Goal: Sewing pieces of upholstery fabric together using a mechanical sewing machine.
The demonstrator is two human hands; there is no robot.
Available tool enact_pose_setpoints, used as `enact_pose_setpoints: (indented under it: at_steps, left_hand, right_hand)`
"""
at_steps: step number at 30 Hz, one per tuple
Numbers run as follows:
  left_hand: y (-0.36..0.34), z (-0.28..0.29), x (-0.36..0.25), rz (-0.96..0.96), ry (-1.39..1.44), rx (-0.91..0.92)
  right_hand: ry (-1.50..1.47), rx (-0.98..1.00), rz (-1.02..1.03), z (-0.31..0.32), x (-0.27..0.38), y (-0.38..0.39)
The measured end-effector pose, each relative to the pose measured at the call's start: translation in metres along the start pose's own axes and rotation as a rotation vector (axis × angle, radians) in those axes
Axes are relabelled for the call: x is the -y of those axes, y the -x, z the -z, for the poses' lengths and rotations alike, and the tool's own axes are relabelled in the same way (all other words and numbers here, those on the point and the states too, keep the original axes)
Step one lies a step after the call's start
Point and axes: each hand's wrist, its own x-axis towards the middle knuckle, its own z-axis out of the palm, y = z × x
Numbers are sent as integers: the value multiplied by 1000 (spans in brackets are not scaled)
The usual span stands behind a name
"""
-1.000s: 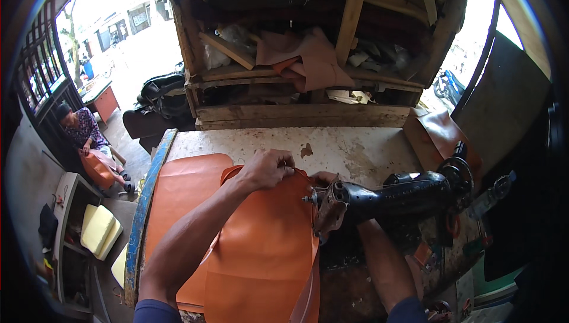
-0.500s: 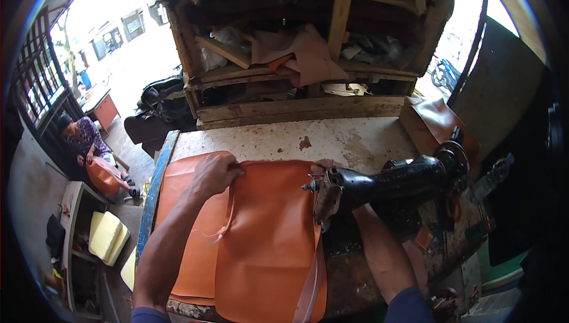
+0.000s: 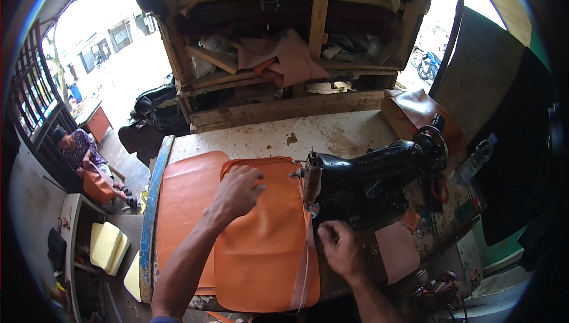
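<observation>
An orange leather-like panel (image 3: 267, 252) lies flat on the worn work table (image 3: 261, 136), on top of a second orange sheet (image 3: 184, 204). My left hand (image 3: 237, 191) rests palm down on the top part of the upper panel, fingers spread. A black sewing machine (image 3: 373, 174) stands at the panel's right edge, its needle end over the seam. My right hand (image 3: 339, 249) is beside the machine's base, just right of the panel's edge, fingers curled; whether it pinches anything is unclear.
A wooden rack (image 3: 296, 44) stuffed with leather scraps stands behind the table. A brown folded piece (image 3: 415, 109) lies at the far right corner. A plastic bottle (image 3: 474, 163) stands right of the machine. A seated person (image 3: 80, 157) is on the left, near yellow foam pads (image 3: 106, 243).
My left hand slid along the orange panel, first left, then back toward its middle. My right hand came out from under the machine to the panel's right edge. The view shifted slightly.
</observation>
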Motion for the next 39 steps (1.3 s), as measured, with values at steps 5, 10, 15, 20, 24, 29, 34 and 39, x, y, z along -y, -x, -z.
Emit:
enact_pose_setpoints:
  at_steps: [5, 10, 15, 20, 24, 29, 34, 39]
  left_hand:
    - [35, -23, -71, 190, 164, 320]
    - [91, -51, -117, 412, 352, 261]
    - [110, -72, -124, 453, 413, 96]
    - [122, -78, -132, 456, 335, -15]
    - [124, -76, -129, 389, 353, 46]
    - [125, -75, -127, 382, 379, 74]
    - [127, -78, -128, 393, 362, 82]
    - [127, -79, -128, 381, 338, 106]
  right_hand:
    - [-7, 219, -255, 7, 31, 64]
    - [13, 99, -163, -11, 30, 69]
    - [79, 105, -192, -27, 17, 46]
    - [117, 123, -231, -28, 10, 33]
    - [221, 137, -239, -32, 5, 21]
    - [216, 132, -247, -33, 3, 18]
    - [245, 103, -190, -42, 3, 5]
    - [249, 74, -66, -44, 9, -8]
